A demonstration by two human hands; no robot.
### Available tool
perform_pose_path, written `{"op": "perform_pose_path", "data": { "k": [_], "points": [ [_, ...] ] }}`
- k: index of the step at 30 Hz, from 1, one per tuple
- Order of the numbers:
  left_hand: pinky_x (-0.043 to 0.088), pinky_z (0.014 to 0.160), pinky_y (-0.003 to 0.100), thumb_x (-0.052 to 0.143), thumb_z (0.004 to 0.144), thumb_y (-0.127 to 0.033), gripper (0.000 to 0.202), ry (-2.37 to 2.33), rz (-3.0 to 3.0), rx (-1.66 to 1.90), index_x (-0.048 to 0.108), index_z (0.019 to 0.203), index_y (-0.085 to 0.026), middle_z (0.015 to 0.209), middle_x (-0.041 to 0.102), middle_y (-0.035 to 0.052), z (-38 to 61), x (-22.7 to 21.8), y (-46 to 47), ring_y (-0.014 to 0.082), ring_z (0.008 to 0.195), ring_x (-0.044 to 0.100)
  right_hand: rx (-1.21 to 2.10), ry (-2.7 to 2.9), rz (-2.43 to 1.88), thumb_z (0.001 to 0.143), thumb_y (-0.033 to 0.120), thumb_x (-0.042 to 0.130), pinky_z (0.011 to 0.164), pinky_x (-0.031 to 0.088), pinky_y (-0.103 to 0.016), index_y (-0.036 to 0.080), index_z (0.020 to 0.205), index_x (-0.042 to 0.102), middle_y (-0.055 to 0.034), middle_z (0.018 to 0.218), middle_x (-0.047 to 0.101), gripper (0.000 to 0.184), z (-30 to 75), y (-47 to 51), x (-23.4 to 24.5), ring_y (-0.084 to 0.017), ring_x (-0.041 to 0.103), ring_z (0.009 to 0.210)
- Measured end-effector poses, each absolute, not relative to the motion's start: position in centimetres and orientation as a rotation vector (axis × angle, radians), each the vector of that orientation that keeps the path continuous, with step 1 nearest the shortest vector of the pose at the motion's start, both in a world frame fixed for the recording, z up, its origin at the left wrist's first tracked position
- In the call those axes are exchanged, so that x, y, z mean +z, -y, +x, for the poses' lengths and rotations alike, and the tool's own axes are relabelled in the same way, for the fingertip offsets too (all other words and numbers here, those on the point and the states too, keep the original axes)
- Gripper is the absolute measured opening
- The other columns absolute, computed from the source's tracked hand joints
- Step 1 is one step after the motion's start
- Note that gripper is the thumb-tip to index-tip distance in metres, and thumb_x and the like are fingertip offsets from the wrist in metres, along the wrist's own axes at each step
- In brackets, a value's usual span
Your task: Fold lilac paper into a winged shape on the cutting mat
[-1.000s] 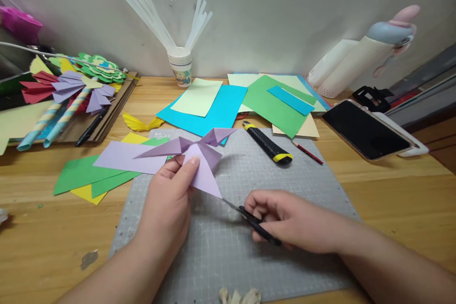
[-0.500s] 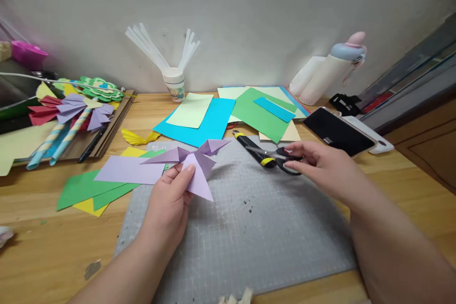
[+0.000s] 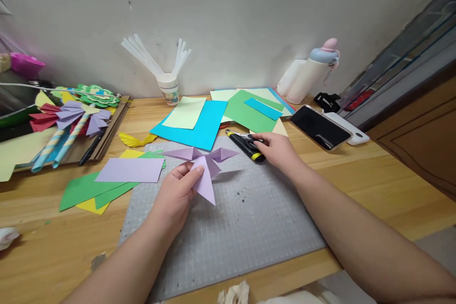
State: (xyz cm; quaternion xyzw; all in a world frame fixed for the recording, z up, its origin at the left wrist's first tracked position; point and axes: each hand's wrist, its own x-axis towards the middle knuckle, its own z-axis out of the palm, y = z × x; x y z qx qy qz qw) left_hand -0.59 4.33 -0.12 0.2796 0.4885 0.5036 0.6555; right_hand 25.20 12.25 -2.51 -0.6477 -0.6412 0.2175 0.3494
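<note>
My left hand is closed, pinching a folded purple paper shape between thumb and fingers above the grey cutting mat. Its pleated wings spread to both sides and a pointed flap hangs down. At the mat's far right edge, my right hand is closed around the black handles of a pair of scissors. The scissors lie over a black and yellow utility knife, their blades pointing left. My fingers partly hide the handles.
Left of the mat lie a purple paper strip, green sheets and a yellow pleated piece. Blue paper and green paper lie behind. A paper cup with white strips, a phone and a bottle stand around.
My right hand has moved left and away from me with the scissors, which now rest over the utility knife. My left hand still holds the purple paper, turned slightly. The view has shifted a little.
</note>
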Motion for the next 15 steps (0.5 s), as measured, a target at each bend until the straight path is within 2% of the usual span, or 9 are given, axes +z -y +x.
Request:
{"op": "perform_pose_path", "data": {
  "k": [3,5,7,8,9,11,13,15],
  "points": [
    [0.046,0.063,0.023,0.084,0.062,-0.037,0.034,-1.05,0.682,1.067,0.067,0.079,-0.013,0.071,0.065,0.0018,-0.6,0.3,-4.0,0.0125,0.064,0.057,0.623,1.681,-1.516,0.084,0.036,0.062,0.102,0.04,-0.045,0.019,0.096,0.073,-0.0113,0.119,0.066,0.023,23.9,-11.1,-1.1,-0.027,0.056,0.116],
    [0.044,0.06,0.022,0.084,0.063,-0.038,0.033,-1.022,0.708,1.019,0.066,0.077,-0.014,0.069,0.065,0.0015,-0.6,0.6,-3.8,0.0121,0.062,0.057,0.74,1.688,-1.403,0.09,0.045,0.053,0.097,0.044,-0.044,0.018,0.104,0.069,-0.0133,0.122,0.064,0.035,23.0,-9.8,0.1,-0.027,0.057,0.115],
    [0.042,0.057,0.021,0.083,0.063,-0.039,0.033,-1.011,0.735,0.97,0.065,0.075,-0.015,0.069,0.065,0.0013,-0.7,0.8,-3.6,0.0112,0.06,0.055,0.933,1.725,-1.271,0.093,0.053,0.042,0.089,0.049,-0.042,0.019,0.121,0.061,-0.0131,0.122,0.066,0.047,22.0,-8.5,1.2,-0.025,0.062,0.108],
    [0.04,0.057,0.02,0.083,0.063,-0.04,0.033,-1.011,0.75,0.947,0.064,0.073,-0.015,0.068,0.064,0.0008,-0.7,0.8,-3.6,0.0104,0.059,0.054,1.028,1.754,-1.202,0.092,0.055,0.045,0.086,0.051,-0.04,0.019,0.126,0.057,-0.0127,0.119,0.067,0.051,21.5,-7.8,1.6,-0.024,0.064,0.106],
    [0.039,0.056,0.019,0.083,0.063,-0.04,0.033,-1.015,0.768,0.926,0.064,0.071,-0.015,0.067,0.063,0.0001,-0.7,0.8,-3.5,0.0095,0.058,0.053,1.118,1.777,-1.153,0.087,0.054,0.053,0.084,0.052,-0.038,0.019,0.128,0.054,-0.0124,0.116,0.069,0.054,21.1,-7.2,2.0,-0.024,0.065,0.104],
    [0.036,0.056,0.019,0.083,0.064,-0.04,0.033,-1.028,0.807,0.882,0.063,0.07,-0.015,0.065,0.061,-0.0011,-0.8,0.8,-3.5,0.0083,0.057,0.05,1.387,1.744,-1.081,0.079,0.041,0.069,0.082,0.052,-0.035,0.019,0.133,0.049,-0.0102,0.112,0.07,0.062,20.4,-6.3,2.3,-0.022,0.065,0.101],
    [0.035,0.055,0.019,0.083,0.065,-0.039,0.032,-1.042,0.848,0.823,0.065,0.073,-0.015,0.065,0.061,-0.0003,-0.9,0.8,-3.5,0.0086,0.057,0.05,1.611,1.606,-1.08,0.076,0.029,0.073,0.08,0.051,-0.032,0.02,0.131,0.05,-0.006,0.104,0.07,0.061,20.0,-5.8,2.1,-0.018,0.065,0.092],
    [0.036,0.056,0.021,0.081,0.066,-0.04,0.032,-1.045,0.884,0.76,0.067,0.079,-0.013,0.069,0.063,0.0025,-0.9,0.8,-3.6,0.011,0.059,0.053,1.744,1.478,-1.097,0.078,0.027,0.072,0.075,0.052,-0.029,0.019,0.126,0.053,-0.003,0.095,0.07,0.052,19.8,-5.6,1.5,-0.014,0.065,0.08]
  ]
}}
